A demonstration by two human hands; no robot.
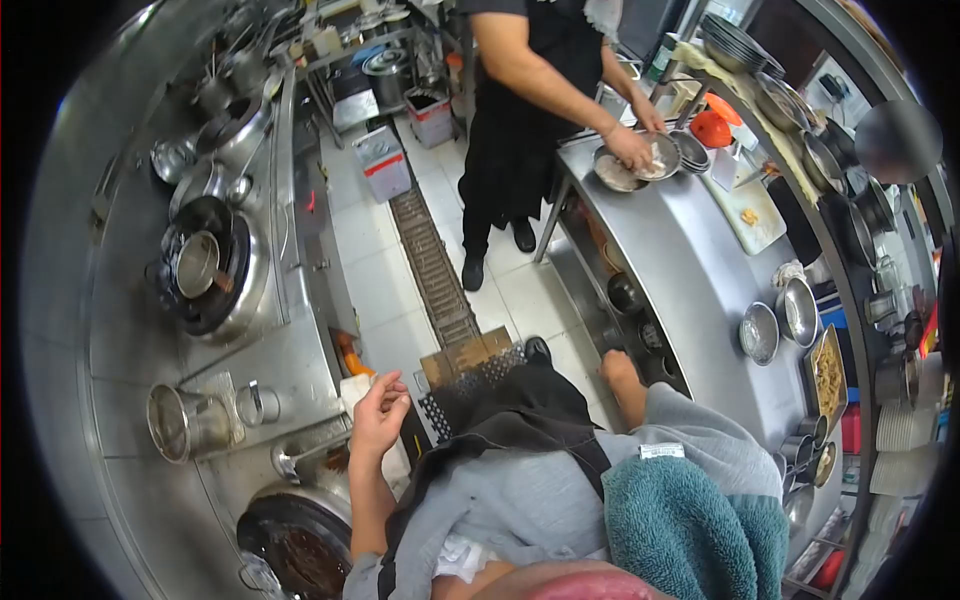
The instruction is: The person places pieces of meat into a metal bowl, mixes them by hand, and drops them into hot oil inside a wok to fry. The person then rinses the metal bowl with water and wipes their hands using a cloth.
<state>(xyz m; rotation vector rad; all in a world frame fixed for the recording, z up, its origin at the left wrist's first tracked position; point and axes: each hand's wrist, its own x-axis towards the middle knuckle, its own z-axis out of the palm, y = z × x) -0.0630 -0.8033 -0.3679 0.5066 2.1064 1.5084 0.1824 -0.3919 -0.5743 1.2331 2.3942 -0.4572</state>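
My left hand (380,408) is held up beside the stove counter (270,375), fingers loosely bent and apart, with nothing in it. It is nearest to a white cloth-like item (358,390) at the counter's edge. On the other side, my right hand (622,375) hangs low beside the steel worktable (665,250); its fingers are mostly out of sight, so whether it is open or closed cannot be told. Below my left forearm sits a dark wok (300,545). A teal towel (680,525) lies over my right shoulder.
A co-worker in a black apron (510,130) stands ahead, hands over a steel bowl (660,158) of pale food. Steel bowls (760,333) and a cutting board (745,210) are on the worktable. A floor grate (430,260) and a lidded bin (383,165) line the aisle.
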